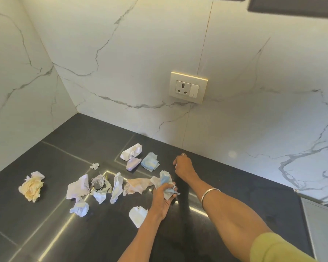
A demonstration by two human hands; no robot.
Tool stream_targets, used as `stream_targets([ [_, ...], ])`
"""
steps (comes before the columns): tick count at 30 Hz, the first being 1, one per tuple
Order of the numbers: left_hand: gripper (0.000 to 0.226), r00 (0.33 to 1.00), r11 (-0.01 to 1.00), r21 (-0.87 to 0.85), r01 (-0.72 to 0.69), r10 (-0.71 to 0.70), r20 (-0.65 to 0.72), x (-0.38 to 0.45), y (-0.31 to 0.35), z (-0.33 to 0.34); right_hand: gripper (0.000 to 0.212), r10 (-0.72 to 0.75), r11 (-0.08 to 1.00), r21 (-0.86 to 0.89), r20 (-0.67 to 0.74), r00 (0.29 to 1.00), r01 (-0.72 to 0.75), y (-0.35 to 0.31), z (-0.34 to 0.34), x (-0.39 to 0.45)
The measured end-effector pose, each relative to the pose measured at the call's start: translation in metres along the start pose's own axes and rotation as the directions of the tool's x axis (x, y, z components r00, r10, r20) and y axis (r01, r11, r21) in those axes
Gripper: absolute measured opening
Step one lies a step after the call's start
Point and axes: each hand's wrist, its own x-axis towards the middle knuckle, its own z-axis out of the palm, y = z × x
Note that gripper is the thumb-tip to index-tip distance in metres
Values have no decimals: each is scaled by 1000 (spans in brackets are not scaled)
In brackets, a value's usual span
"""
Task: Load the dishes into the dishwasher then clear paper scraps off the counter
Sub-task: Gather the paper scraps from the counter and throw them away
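Note:
Several crumpled paper scraps lie on the dark counter (64,140). My left hand (162,197) grips a bunch of white and blue scraps (164,179) near the middle. My right hand (183,165) reaches further back with its fingers curled down, and a small white bit shows at its fingertips. A yellow wad (31,188) lies apart at the left. A blue-tinted scrap (150,161) and white scraps (131,152) lie toward the wall. A white scrap (137,214) rests just left of my left wrist. No dishes or dishwasher are in view.
A white marble backsplash rises behind and to the left of the counter, forming a corner. A wall socket (187,87) sits above the counter. A light-coloured surface (322,224) adjoins the counter at the right edge. Dark cabinet undersides show at the top.

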Motion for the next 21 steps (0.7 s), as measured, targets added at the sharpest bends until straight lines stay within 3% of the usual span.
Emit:
stream_targets([
  [4,30,1000,1000,13,-9,9,6,0,2,-2,13,87,962,260,3,996,-85,9,-2,-22],
  [6,31,1000,1000,8,-12,12,25,4,1,-3,9,71,924,379,-14,997,-60,7,-10,-35],
  [9,29,999,1000,5,-16,16,49,6,0,-3,20,51,869,493,-45,998,-22,1,-20,-56],
  [14,22,1000,999,-44,-4,4,2,-7,-1,6,18,-81,898,438,80,993,38,3,-22,-88],
  [18,29,998,973,-221,66,-70,-8,-21,2,10,21,-97,883,463,18,995,78,7,-19,-108],
  [21,38,991,972,-199,123,-111,72,-28,12,0,20,-149,892,437,34,988,119,-2,-21,-116],
])
